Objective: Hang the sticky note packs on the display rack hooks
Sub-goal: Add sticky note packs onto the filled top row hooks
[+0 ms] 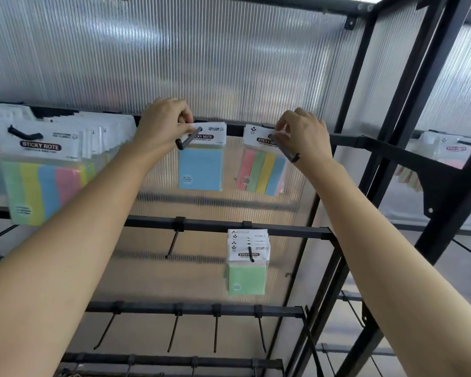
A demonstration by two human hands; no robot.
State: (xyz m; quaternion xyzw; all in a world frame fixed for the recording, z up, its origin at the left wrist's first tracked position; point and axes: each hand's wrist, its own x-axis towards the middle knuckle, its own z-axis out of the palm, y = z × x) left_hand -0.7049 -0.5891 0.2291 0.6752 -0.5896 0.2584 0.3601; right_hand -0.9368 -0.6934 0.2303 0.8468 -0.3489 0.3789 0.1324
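I hold a blue pack (pixel 200 168), plain pale blue, and a striped pack (pixel 264 172) in pink, green, yellow and blue bands, both white-topped with black labels. The green pack (pixel 246 278) is pale green, the rack (pixel 215 226) black, the panel (pixel 229 63) ribbed and translucent.

Bright diffuse light glows through the ribbed translucent panel (pixel 229 63), streaking glare across the upper frame. Wide-angle distortion slants the rack uprights (pixel 408 104) at right; edges look soft.

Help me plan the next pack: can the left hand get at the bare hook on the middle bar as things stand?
Probably yes, once free: nothing hangs in front of the bare hook, but the left hand is pinching the blue pack.
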